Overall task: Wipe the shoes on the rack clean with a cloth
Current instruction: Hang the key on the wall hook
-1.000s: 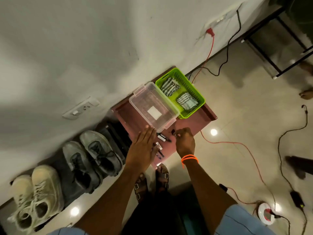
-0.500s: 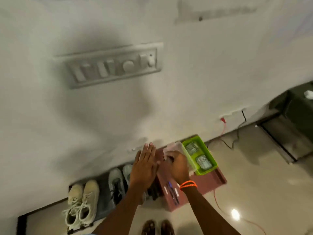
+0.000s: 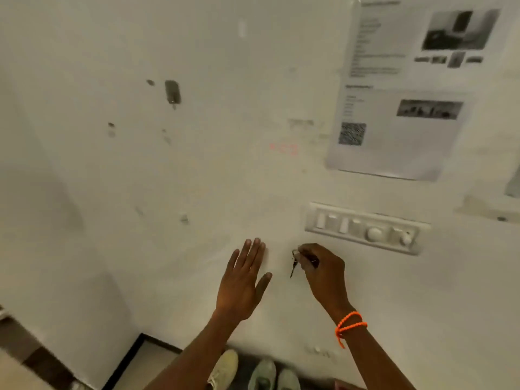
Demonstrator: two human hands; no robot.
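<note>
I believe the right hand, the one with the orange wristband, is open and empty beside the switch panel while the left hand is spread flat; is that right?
Not quite. In the head view the right hand is not open and empty: its fingers pinch a small dark object, too blurred to identify. The rest holds: orange wristband, switch panel nearby, left hand spread flat.

The view has swung up the wall — the green basket and clear box are gone from frame, and the right hand (image 3: 323,273) now pinches a small dark dangling object (image 3: 294,263), raised mid-frame.
</note>
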